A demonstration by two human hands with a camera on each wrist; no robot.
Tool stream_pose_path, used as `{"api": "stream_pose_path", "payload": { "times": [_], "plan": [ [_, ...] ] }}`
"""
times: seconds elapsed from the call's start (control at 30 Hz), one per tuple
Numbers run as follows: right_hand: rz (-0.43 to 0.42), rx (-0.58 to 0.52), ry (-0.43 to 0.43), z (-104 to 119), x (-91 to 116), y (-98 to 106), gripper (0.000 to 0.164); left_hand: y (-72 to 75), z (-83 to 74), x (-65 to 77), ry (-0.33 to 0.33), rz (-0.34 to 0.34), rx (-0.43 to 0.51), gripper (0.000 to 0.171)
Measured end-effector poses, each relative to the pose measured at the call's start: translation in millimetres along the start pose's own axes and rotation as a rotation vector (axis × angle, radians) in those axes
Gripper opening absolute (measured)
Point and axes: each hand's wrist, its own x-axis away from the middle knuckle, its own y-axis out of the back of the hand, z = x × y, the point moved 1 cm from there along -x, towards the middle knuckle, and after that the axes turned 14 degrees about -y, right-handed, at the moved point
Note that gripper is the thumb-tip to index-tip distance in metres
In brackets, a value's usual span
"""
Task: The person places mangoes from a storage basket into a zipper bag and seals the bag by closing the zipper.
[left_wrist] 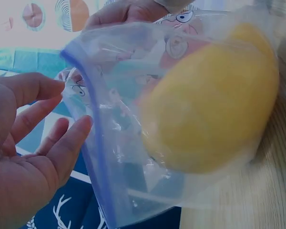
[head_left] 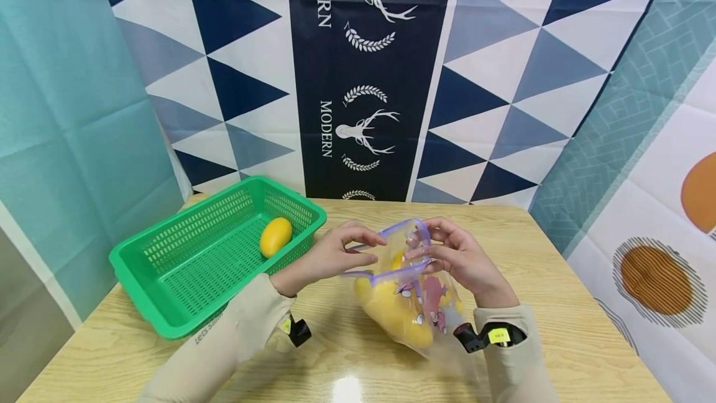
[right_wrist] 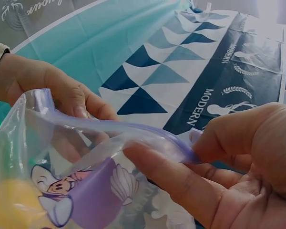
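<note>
A clear zip bag (head_left: 433, 297) with a purple seal strip and cartoon prints stands on the table, its mouth apart. Inside it are yellow fruits (left_wrist: 209, 105) that look like mangoes, partly blurred by the plastic. My right hand (head_left: 461, 260) pinches the bag's rim at the right side of the mouth, thumb and fingers on the seal strip (right_wrist: 133, 126). My left hand (head_left: 341, 250) is at the left side of the mouth. Its fingers (left_wrist: 69, 143) are spread and loosely bent right at the strip, with nothing gripped between them.
To the left, a green plastic basket (head_left: 207, 272) sits on the wooden table (head_left: 537, 328), with one yellow mango (head_left: 276, 237) at its right end. Patterned cloth (head_left: 246, 67) hangs behind the table, and more cloth hangs along both sides.
</note>
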Motion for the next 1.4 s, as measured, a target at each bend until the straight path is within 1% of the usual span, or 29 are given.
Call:
{"api": "stream_pose_path", "payload": {
  "times": [0.13,0.23,0.37,0.5,0.67,0.73,0.83,1.13,1.27,1.4],
  "plan": [
    [-0.035,-0.015,0.003,-0.2,0.6,0.1,0.033,-1.1,-0.7,-0.3,0.023,0.041,0.036,0.028],
    [-0.042,-0.027,0.013,-0.5,0.7,0.7,0.034,-1.6,-0.7,0.1,0.024,0.061,0.035,0.030],
    [-0.026,-0.040,0.027,-0.8,-0.1,1.5,0.034,-1.3,-1.4,-0.5,0.020,0.071,0.030,0.032],
    [-0.011,-0.053,0.039,-0.3,-0.4,1.6,0.034,0.3,-5.5,-1.7,0.022,0.084,0.031,0.034],
    [-0.002,-0.058,0.046,1.6,-0.1,1.2,0.035,6.5,-10.7,-1.9,-0.011,0.109,0.018,0.035],
    [0.000,-0.061,0.045,2.3,0.3,1.0,0.035,10.5,-11.7,-1.7,-0.019,0.113,0.000,0.036],
    [0.003,-0.060,0.046,2.9,0.5,0.9,0.035,17.2,-11.6,-1.6,-0.017,0.102,-0.036,0.038],
    [-0.007,-0.045,0.035,2.8,1.6,2.6,0.036,39.7,-4.5,0.8,0.006,0.065,-0.191,0.044],
    [0.004,-0.036,0.040,2.9,1.9,3.4,0.035,52.5,-0.1,0.5,0.012,0.043,-0.253,0.048],
    [0.015,-0.035,0.045,3.5,2.5,4.3,0.036,68.1,5.4,-0.9,0.031,0.010,-0.284,0.051]
  ]
}}
